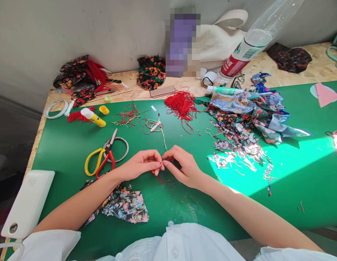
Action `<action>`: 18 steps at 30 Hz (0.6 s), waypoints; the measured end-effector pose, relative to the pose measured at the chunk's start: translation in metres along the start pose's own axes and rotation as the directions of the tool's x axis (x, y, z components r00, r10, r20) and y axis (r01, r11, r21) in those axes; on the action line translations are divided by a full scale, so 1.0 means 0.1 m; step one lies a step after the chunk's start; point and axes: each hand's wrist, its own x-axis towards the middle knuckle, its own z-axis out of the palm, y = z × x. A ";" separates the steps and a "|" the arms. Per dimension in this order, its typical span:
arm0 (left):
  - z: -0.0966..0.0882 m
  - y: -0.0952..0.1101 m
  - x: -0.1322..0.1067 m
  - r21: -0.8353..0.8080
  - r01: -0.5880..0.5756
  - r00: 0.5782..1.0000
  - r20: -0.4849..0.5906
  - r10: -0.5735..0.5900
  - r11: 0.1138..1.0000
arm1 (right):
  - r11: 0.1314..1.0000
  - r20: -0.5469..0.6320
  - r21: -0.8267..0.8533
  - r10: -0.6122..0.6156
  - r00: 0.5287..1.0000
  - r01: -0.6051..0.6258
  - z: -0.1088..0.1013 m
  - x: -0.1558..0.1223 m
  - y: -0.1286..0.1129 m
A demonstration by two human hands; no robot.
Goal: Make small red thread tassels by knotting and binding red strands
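My left hand [145, 163] and my right hand [183, 166] meet fingertip to fingertip over the middle of the green mat. Both are closed in a pinch on thin thread, and the exact grip is hidden by the fingers. A cream cord [164, 139] runs from between them up to a loose tangle. Below the fingertips, red thread ends [164, 181] trail on the mat. Scissors [108, 148] with one yellow and one red handle lie partly open left of my left hand. Under my left forearm is a dark floral cloth [127, 204].
A red thread heap [182, 105] and a glue stick [92, 117] lie beyond my hands. Floral fabric scraps [239, 134] spread to the right, near a tilted plastic bottle [241, 54]. A white power bank [28, 203] sits at the left edge. Tape rolls [56, 108] lie farther back.
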 end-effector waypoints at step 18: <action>0.04 0.03 0.01 0.057 0.008 1.000 -0.010 -0.007 0.998 | 0.995 0.018 -0.037 -0.091 0.996 0.092 0.02 0.00 0.00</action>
